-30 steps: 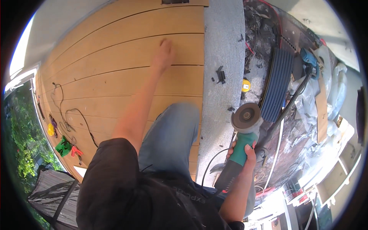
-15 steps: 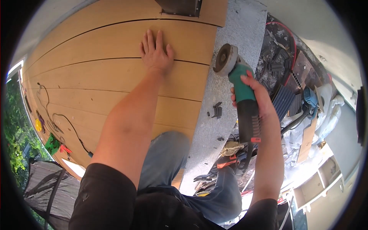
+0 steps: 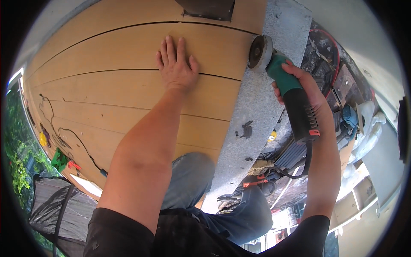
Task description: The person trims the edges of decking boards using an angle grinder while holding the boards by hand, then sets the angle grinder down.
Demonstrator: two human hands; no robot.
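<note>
My right hand [image 3: 302, 81] is wrapped round the green and black body of an angle grinder [image 3: 298, 103]. The grinder's round disc [image 3: 258, 51] stands at the right edge of the tan boards, over the grey concrete strip; whether it touches the board edge I cannot tell. Flat on the tan decking boards [image 3: 128, 88], my left hand [image 3: 177, 68] rests with fingers stretched out and holds nothing. One knee is on the boards below that hand.
Small dark offcuts [image 3: 245, 129] lie on the concrete strip [image 3: 244, 147]. Right of it are debris, a red hose [image 3: 338, 55], a blue power tool [image 3: 350, 116] and scattered tools. A black cord [image 3: 79, 141] crosses the boards at left. A dark metal post base [image 3: 209, 8] stands at the top.
The angle grinder has moved right and slightly up in the picture, its body now tilted more. My left hand stays on the boards, while the whole view has shifted a little.
</note>
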